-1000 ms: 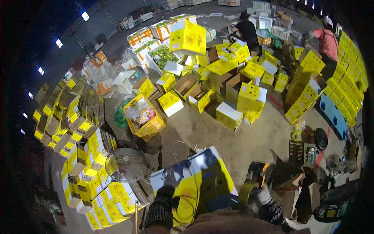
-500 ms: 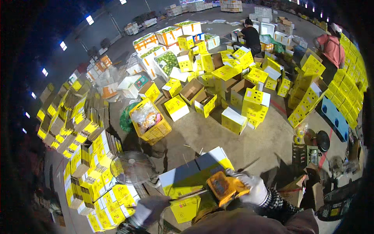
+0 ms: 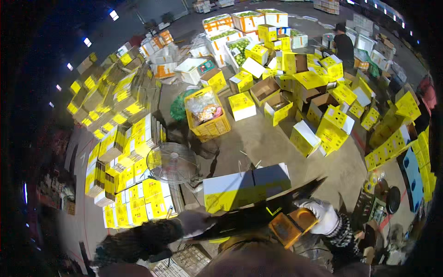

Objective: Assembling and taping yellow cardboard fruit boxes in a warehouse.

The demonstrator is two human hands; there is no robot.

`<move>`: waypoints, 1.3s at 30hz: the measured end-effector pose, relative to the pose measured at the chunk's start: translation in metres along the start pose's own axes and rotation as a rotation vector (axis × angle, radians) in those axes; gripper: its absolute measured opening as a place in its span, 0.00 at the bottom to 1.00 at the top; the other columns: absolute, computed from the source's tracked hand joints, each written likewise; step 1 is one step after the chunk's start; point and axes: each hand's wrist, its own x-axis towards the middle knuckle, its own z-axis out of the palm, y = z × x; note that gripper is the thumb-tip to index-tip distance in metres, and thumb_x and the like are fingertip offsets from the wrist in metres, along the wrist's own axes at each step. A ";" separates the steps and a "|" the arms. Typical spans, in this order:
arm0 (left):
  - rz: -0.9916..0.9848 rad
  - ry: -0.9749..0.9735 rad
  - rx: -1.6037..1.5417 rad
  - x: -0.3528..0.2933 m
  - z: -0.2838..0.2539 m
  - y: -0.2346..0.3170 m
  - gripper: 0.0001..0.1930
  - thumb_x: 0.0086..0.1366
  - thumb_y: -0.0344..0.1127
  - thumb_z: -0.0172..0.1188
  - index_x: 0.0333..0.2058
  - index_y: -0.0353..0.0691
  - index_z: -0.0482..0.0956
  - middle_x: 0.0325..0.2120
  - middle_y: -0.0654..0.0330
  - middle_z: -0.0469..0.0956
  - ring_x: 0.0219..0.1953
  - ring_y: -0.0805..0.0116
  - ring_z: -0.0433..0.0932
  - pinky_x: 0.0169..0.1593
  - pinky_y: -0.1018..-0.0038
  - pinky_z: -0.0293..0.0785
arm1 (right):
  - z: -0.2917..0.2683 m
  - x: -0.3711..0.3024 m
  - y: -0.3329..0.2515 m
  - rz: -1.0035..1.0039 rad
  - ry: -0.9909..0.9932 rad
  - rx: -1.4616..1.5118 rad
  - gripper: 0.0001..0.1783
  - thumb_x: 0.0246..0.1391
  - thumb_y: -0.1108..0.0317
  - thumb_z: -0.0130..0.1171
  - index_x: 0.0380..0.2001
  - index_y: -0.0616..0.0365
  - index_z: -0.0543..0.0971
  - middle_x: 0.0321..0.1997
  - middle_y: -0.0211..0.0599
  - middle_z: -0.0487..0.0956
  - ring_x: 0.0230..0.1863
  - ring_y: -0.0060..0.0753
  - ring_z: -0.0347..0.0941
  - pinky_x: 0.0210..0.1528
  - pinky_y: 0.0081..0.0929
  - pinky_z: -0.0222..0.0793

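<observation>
My gloved left hand [image 3: 195,222] is closed on the left end of a dark, shaded flat carton [image 3: 251,211], which slants up to the right in front of me. My right hand [image 3: 321,216], in a white glove, grips a boxy yellow-orange handheld tool [image 3: 287,228]; its exact kind is unclear. The tool is close to the near edge of the dark carton; whether they touch, I cannot tell. Just beyond lies a white-and-yellow flat carton [image 3: 272,181], partly covered by the dark one.
A floor fan [image 3: 173,164] stands left of centre beside stacked flat cartons [image 3: 143,198]. Farther off are a yellow crate [image 3: 210,129] of plastic bags, many open yellow boxes [image 3: 332,127] and foam boxes of green fruit [image 3: 238,50]. A person in black [image 3: 344,46] works at the back right.
The dark flat carton has come up across my front, with my left hand on its end. My right hand and the tool have shifted right. My view has turned left.
</observation>
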 end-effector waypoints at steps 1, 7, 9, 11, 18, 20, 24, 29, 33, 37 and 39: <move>-0.249 -0.016 -0.090 -0.014 -0.035 0.024 0.27 0.61 0.52 0.49 0.54 0.42 0.65 0.46 0.49 0.71 0.45 0.62 0.73 0.50 0.64 0.68 | -0.010 0.008 0.000 -0.027 -0.081 0.079 0.24 0.38 0.67 0.64 0.43 0.60 0.73 0.40 0.43 0.78 0.39 0.44 0.76 0.44 0.29 0.71; 0.230 1.049 -0.057 0.078 0.046 -0.013 0.24 0.57 0.49 0.55 0.44 0.35 0.70 0.48 0.44 0.66 0.45 0.46 0.70 0.44 0.55 0.69 | 0.081 0.069 0.015 0.298 -0.605 0.240 0.15 0.42 0.64 0.57 0.32 0.64 0.76 0.24 0.45 0.77 0.22 0.37 0.73 0.29 0.30 0.69; 0.517 1.074 -0.268 0.051 0.003 0.052 0.24 0.55 0.47 0.58 0.44 0.34 0.70 0.48 0.44 0.64 0.44 0.45 0.69 0.45 0.54 0.68 | 0.131 0.054 0.070 0.400 -0.589 0.311 0.14 0.45 0.64 0.56 0.33 0.63 0.77 0.24 0.39 0.77 0.23 0.34 0.73 0.28 0.29 0.70; 0.604 0.369 -0.745 0.007 -0.005 0.060 0.29 0.57 0.43 0.56 0.54 0.35 0.60 0.52 0.44 0.62 0.53 0.46 0.60 0.56 0.59 0.55 | 0.149 0.047 0.085 0.452 -0.521 0.443 0.14 0.50 0.63 0.52 0.35 0.61 0.77 0.25 0.35 0.76 0.24 0.31 0.72 0.30 0.27 0.70; 0.352 0.925 0.140 0.099 0.029 0.026 0.38 0.52 0.56 0.58 0.56 0.39 0.59 0.50 0.51 0.63 0.54 0.53 0.62 0.59 0.49 0.49 | 0.029 0.057 0.047 0.394 -0.267 0.739 0.19 0.52 0.56 0.51 0.38 0.61 0.75 0.30 0.35 0.75 0.30 0.28 0.72 0.34 0.26 0.69; 0.203 1.429 -0.048 0.107 0.053 0.000 0.36 0.54 0.52 0.59 0.55 0.37 0.60 0.50 0.50 0.63 0.53 0.53 0.62 0.58 0.54 0.53 | 0.006 0.066 0.036 0.410 -0.188 0.617 0.20 0.52 0.54 0.52 0.38 0.62 0.74 0.31 0.36 0.75 0.31 0.28 0.72 0.34 0.26 0.69; 0.118 1.524 -1.289 0.106 0.057 -0.015 0.25 0.62 0.36 0.54 0.56 0.38 0.58 0.51 0.50 0.62 0.52 0.57 0.63 0.56 0.68 0.59 | 0.007 0.075 0.034 0.589 -0.123 0.458 0.23 0.51 0.51 0.54 0.39 0.62 0.72 0.34 0.37 0.75 0.35 0.27 0.72 0.36 0.26 0.69; 0.595 0.914 -1.179 0.132 0.061 -0.030 0.22 0.64 0.35 0.47 0.58 0.51 0.60 0.51 0.65 0.64 0.52 0.71 0.62 0.53 0.75 0.62 | 0.064 0.035 0.032 0.632 -0.358 1.115 0.32 0.54 0.50 0.53 0.52 0.64 0.66 0.48 0.40 0.73 0.48 0.32 0.72 0.53 0.33 0.66; 0.454 0.322 -2.123 0.120 0.038 -0.012 0.18 0.61 0.35 0.49 0.51 0.46 0.71 0.39 0.67 0.72 0.46 0.68 0.66 0.47 0.74 0.63 | 0.061 0.092 -0.068 0.921 0.187 1.466 0.22 0.57 0.59 0.51 0.51 0.60 0.68 0.46 0.39 0.75 0.48 0.30 0.72 0.49 0.26 0.69; 0.091 1.327 -0.391 0.085 0.038 0.002 0.22 0.56 0.43 0.56 0.47 0.39 0.70 0.33 0.56 0.71 0.40 0.56 0.68 0.46 0.66 0.63 | 0.071 0.106 -0.084 0.646 -0.034 0.501 0.17 0.55 0.63 0.55 0.45 0.61 0.73 0.41 0.28 0.76 0.40 0.18 0.71 0.42 0.20 0.68; 0.353 1.060 -1.267 0.046 0.045 0.033 0.17 0.60 0.41 0.53 0.44 0.37 0.70 0.35 0.59 0.72 0.41 0.66 0.69 0.46 0.69 0.65 | 0.078 0.107 -0.077 0.623 -0.064 0.437 0.17 0.54 0.64 0.56 0.45 0.62 0.74 0.40 0.27 0.76 0.38 0.16 0.70 0.41 0.19 0.67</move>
